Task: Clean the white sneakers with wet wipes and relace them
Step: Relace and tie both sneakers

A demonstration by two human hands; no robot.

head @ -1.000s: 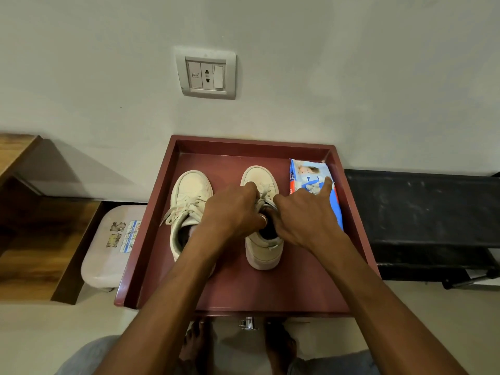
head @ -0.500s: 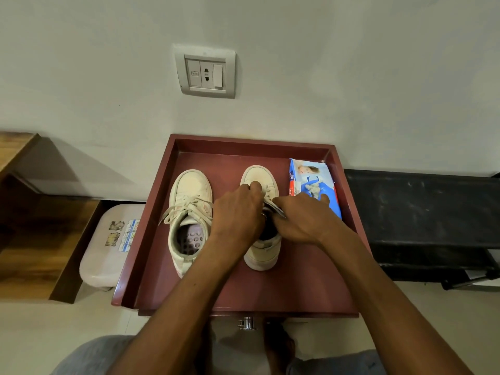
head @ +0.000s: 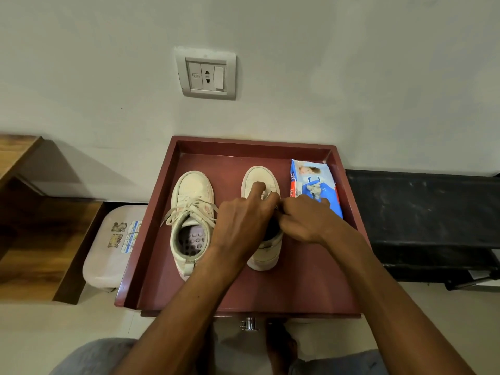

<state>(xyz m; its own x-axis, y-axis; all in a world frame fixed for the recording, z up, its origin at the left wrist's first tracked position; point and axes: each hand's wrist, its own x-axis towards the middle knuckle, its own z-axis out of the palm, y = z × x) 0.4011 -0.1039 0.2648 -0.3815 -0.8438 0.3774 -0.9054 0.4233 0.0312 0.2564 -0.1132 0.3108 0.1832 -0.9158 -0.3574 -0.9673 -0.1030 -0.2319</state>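
Head camera view, looking down past two bare forearms at a dark red tray (head: 159, 239) set against a pale wall. Two white sneakers stand side by side in the tray, toes toward the wall.

The laced sneaker (head: 190, 209) is on the left, apart from both hands. Its laces are tied loosely across the tongue and its opening shows a pale studded insole.

The second sneaker (head: 263, 257) stands just to its right, near the middle of the tray. Both hands meet over its lacing and hide most of its upper.

The left hand (head: 243, 223) lies across this sneaker from the left. Its fingers bend down over the tongue and one fingertip reaches onto the toe cap. Whether they grip anything cannot be told.

The right hand (head: 305, 220) comes in from the right with its fingers curled tight. Thumb and forefinger pinch together at the lace (head: 266, 195), a bit of which shows white between the two hands.

A blue pack of wet wipes (head: 315, 185) lies flat along the tray's right wall, just beside the second sneaker and partly behind the right hand.

A wall socket (head: 207, 74) sits above the tray. A small pale stool (head: 108, 247) and wooden furniture (head: 32, 239) are to the left, and a black bench (head: 419, 212) is to the right.
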